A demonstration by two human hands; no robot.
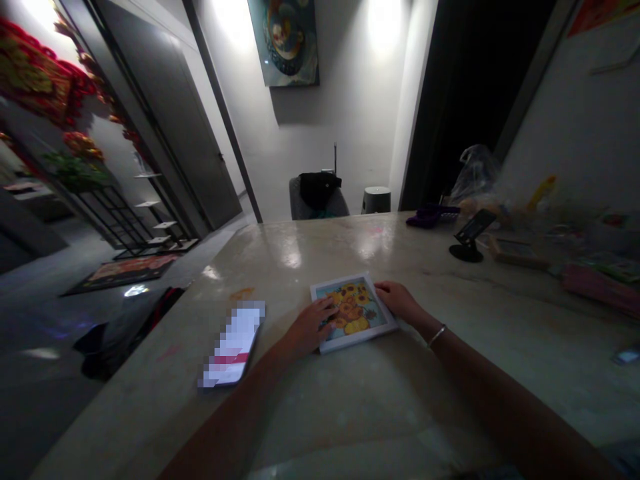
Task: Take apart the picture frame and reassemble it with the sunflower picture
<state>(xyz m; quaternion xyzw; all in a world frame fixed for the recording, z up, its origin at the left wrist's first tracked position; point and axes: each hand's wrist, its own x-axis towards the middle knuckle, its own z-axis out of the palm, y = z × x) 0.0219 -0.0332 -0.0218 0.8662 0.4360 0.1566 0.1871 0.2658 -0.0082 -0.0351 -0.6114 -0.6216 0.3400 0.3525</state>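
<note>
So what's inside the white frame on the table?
The white frame holds a picture of yellow and orange sunflowers on a blue ground. The left hand lies over part of its left side, so whatever is pictured beneath the hand can't be seen.

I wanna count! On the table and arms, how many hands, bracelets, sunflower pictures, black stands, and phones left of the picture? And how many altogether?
Hands: 2 (left hand, right hand)
Bracelet: 1
Sunflower picture: 1
Black stand: 1
Phone left of the picture: 1
Total: 6
</note>
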